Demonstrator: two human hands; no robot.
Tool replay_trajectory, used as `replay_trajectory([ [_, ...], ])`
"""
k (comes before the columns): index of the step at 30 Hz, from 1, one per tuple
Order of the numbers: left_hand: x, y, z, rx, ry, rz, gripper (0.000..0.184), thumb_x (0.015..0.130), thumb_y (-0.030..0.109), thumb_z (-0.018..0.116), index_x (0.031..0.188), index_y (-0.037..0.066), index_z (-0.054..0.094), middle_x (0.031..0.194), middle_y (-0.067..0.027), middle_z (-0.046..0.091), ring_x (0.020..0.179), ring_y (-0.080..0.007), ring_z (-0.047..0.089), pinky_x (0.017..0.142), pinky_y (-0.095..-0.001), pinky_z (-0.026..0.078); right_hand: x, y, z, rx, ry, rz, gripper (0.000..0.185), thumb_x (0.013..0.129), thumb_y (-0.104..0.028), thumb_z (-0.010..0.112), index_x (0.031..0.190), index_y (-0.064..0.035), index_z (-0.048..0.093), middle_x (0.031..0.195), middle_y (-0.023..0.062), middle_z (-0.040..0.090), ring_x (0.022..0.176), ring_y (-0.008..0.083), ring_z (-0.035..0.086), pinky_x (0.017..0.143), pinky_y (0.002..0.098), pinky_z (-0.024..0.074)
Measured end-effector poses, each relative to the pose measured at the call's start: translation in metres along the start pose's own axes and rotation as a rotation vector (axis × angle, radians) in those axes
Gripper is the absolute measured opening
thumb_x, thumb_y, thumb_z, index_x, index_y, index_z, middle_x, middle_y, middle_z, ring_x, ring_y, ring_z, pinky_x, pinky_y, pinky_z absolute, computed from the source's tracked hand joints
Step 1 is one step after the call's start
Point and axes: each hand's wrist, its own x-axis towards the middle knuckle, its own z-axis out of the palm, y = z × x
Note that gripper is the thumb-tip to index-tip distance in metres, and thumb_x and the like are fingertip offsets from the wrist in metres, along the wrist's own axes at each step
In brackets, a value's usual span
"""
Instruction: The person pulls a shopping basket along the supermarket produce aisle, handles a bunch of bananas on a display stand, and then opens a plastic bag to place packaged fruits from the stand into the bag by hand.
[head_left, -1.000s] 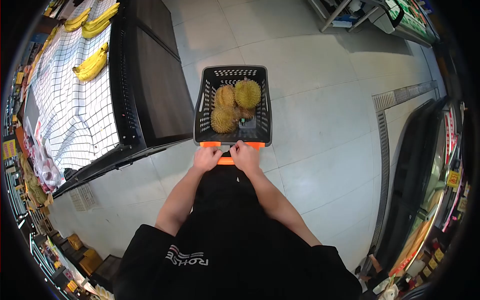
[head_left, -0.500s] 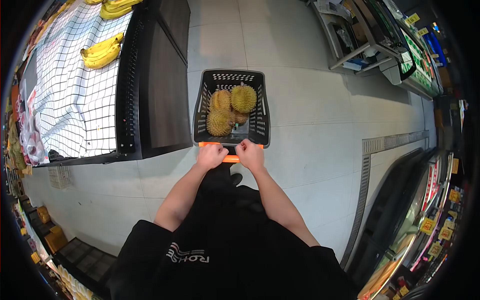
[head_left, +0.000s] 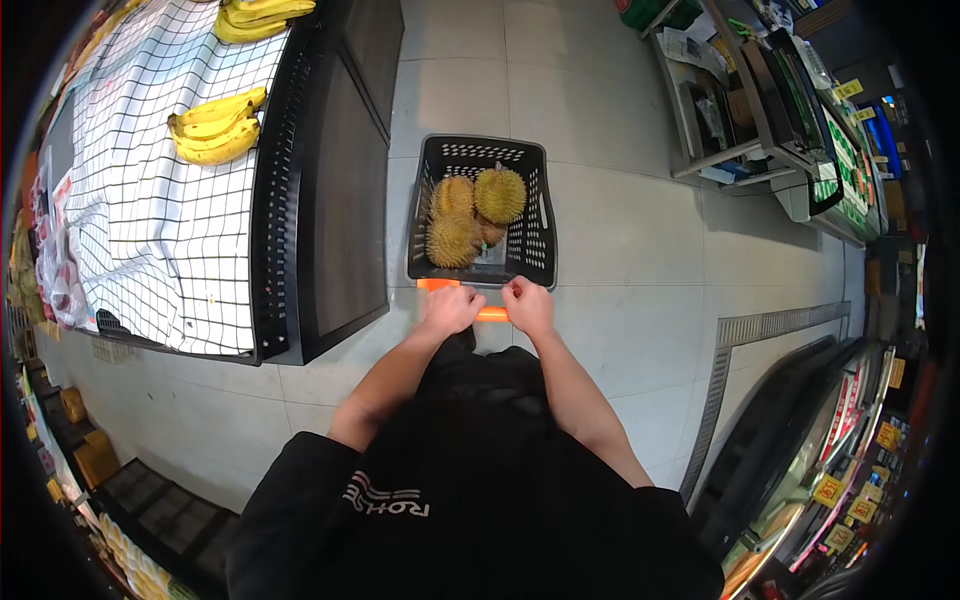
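Both fists hold the orange handle [head_left: 492, 314] of a black plastic basket [head_left: 428, 152] in front of my body. My left hand [head_left: 454, 308] is closed around the handle's left part. Just to its right, my right hand [head_left: 529, 303] grips the same handle with curled fingers. Several spiky durians lie in the basket: a greener durian [head_left: 500, 195] at the far right, a yellow-brown durian [head_left: 454, 241] at the near left, and others beside them, partly covered.
On the left, a display stand [head_left: 345, 190] with a checked cloth [head_left: 150, 240] carries bananas [head_left: 218, 128]. A metal rack [head_left: 715, 100] stands at the far right. A floor drain grate [head_left: 770, 326] and a dark display case [head_left: 770, 425] are at the near right.
The display stand and its bananas have shifted down and right in view, and the rack slightly right. Basket and hands appear a little further right, both fists still on the handle.
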Motion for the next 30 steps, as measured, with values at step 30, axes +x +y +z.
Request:
replay_trajectory([
  [30, 0.138, 0.022, -0.056, -0.053, 0.169, -0.1, 0.031, 0.081, 0.035, 0.057, 0.073, 0.007, 0.068, 0.069, -0.0163, 0.065, 0.067, -0.0368, 0.065, 0.063, -0.0483, 0.051, 0.163, -0.03, -0.043, -0.035, -0.086, -0.136, 0.025, 0.085, -0.032, 0.057, 0.082, -0.0079, 0.065, 0.069, 0.0127, 0.068, 0.067, 0.0338, 0.068, 0.065, 0.0459, 0.0541],
])
